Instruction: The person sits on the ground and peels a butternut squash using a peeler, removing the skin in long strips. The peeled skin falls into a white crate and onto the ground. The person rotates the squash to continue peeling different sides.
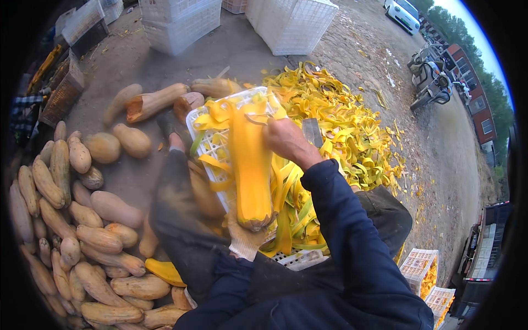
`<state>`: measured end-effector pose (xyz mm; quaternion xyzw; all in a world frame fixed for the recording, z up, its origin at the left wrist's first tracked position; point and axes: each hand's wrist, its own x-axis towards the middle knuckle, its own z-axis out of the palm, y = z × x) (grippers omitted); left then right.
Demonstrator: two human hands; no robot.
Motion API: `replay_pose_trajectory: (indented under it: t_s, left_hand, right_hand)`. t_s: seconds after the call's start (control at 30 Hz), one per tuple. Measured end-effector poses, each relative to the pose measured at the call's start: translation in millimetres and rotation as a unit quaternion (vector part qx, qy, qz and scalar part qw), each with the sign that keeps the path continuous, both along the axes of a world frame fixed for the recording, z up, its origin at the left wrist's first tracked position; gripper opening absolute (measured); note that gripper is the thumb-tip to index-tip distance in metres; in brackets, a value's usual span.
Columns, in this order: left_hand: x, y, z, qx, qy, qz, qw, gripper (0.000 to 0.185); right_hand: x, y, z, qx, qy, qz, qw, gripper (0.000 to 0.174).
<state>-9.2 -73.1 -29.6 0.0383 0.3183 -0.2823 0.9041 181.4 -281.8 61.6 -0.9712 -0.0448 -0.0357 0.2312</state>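
Note:
A long, peeled orange-yellow squash point(251, 177) lies lengthwise before me, over an upturned white plastic crate point(194, 119). My left hand point(245, 237), in a pale knit glove, grips its near end, where a strip of rough skin remains around the base. My bare right hand point(288, 142) is closed around a peeler point(256, 119), whose curved metal blade rests at the squash's far part. The peeler's handle is hidden in my fist. Yellow peel strips point(214, 165) hang on the crate, and more lie between my knees. The squash's far end is blurred.
Unpeeled squashes point(115, 210) are heaped at left, with a peeled one point(165, 272) beside them. A large peel pile point(338, 123) spreads at right. Stacked white crates point(181, 29) stand ahead. Crates of orange pieces point(420, 268) sit at lower right. Motorcycles point(431, 78) are parked farther off.

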Motion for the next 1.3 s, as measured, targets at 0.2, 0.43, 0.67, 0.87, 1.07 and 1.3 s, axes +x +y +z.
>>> replay_pose_trajectory:
  t_s: [0.2,0.43,0.67,0.87,1.07,1.3]
  left_hand:
    - [0,0,-19,-0.066,-0.107,0.01,0.992,0.072]
    - [-1,4,-16,-0.114,-0.087,-0.036,0.989,0.078]
    - [0,5,-3,-0.038,-0.044,0.001,0.998,0.074]
    - [0,2,-2,-0.023,-0.017,0.003,1.0,0.07]
    - [3,1,-5,-0.074,-0.054,0.035,0.995,0.071]
    - [3,0,-6,-0.088,-0.053,-0.012,0.995,0.078]
  right_hand:
    - [-211,68,10,-0.066,0.018,0.035,0.997,0.044]
    - [-271,52,58,0.04,0.085,0.077,0.993,0.035]
    - [-43,23,27,-0.035,-0.002,0.016,0.999,0.031]
    - [-19,30,13,-0.038,-0.003,0.006,0.999,0.033]
    - [-196,69,14,-0.033,0.054,0.017,0.998,0.029]
    - [-289,59,61,0.059,0.132,0.067,0.987,0.029]
